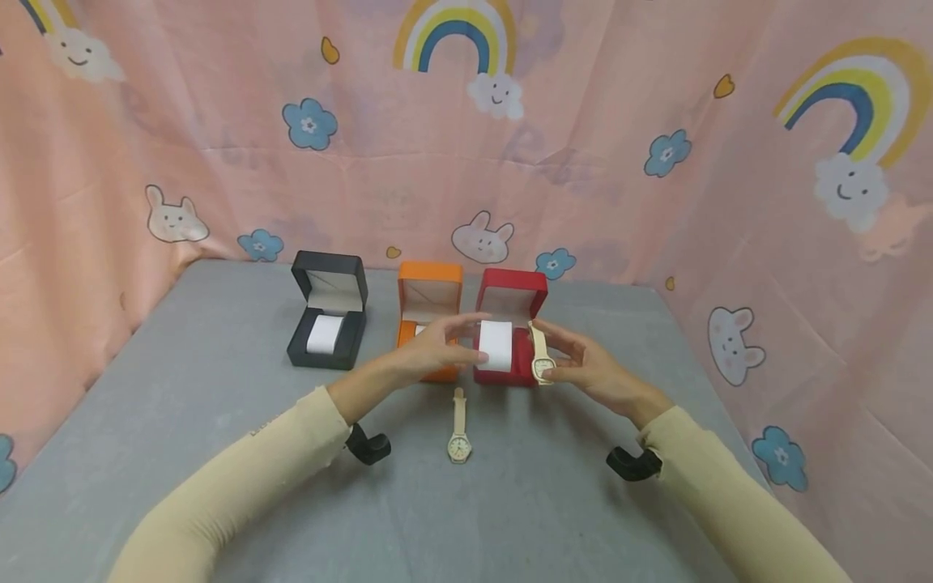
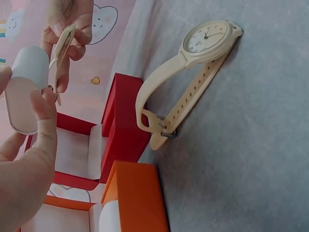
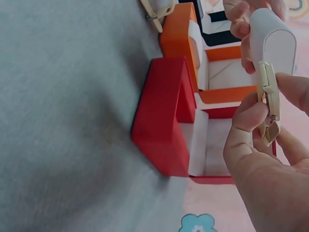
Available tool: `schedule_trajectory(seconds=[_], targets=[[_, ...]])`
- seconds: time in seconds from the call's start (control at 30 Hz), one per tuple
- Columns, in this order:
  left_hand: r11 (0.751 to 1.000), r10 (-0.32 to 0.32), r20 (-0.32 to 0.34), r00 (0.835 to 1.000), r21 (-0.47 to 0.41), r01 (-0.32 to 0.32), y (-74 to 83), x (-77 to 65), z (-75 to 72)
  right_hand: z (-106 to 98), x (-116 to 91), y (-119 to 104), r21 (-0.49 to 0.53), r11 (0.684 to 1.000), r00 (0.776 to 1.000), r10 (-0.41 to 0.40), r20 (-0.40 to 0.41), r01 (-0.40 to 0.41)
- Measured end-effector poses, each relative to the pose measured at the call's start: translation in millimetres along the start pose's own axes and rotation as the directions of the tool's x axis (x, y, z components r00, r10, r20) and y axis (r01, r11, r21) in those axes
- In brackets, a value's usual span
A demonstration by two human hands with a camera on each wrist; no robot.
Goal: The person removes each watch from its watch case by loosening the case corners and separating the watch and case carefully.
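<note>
My left hand [image 1: 435, 346] grips a white watch cushion [image 1: 496, 346] between thumb and fingers, raised above the open red watch box [image 1: 506, 377]. Just right of it, my right hand [image 1: 592, 371] pinches a cream wristwatch [image 1: 541, 356], its dial facing toward me in the head view. In the right wrist view the watch [image 3: 268, 96] is seen edge-on, close beside the end of the cushion [image 3: 275, 41]; whether they touch, I cannot tell. A second cream watch [image 1: 459, 441] with a round dial lies buckled on the table, nearer to me than the boxes.
An open orange watch box [image 1: 430, 271] stands left of the red one, partly behind my left hand. Farther left is an open black box [image 1: 330, 267] with a white cushion [image 1: 324, 334] inside. All rest on the grey tabletop [image 1: 525, 502] before a pink patterned curtain [image 1: 408, 186].
</note>
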State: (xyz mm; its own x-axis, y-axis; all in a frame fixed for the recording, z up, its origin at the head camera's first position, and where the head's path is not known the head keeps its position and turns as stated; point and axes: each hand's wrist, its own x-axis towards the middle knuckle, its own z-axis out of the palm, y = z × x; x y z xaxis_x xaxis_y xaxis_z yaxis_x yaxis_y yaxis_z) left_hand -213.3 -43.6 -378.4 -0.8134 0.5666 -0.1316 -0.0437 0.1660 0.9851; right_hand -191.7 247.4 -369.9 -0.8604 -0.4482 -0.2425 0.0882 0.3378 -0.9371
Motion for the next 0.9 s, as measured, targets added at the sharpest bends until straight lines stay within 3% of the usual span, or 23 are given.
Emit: schedule_trajectory(seconds=[0.67, 0.9], targets=[[1.000, 0.002, 0.020, 1.000, 0.015, -0.002, -9.2, 4.8, 11.1, -20, -2, 24, 0.012, 0.998, 0.998, -0.065, 0.018, 0.065], [1.000, -0.001, 0.027, 1.000, 0.008, 0.001, -10.8, 5.5, 12.9, -27, -3, 29, -0.027, 0.999, 0.999, -0.032, -0.011, 0.032]])
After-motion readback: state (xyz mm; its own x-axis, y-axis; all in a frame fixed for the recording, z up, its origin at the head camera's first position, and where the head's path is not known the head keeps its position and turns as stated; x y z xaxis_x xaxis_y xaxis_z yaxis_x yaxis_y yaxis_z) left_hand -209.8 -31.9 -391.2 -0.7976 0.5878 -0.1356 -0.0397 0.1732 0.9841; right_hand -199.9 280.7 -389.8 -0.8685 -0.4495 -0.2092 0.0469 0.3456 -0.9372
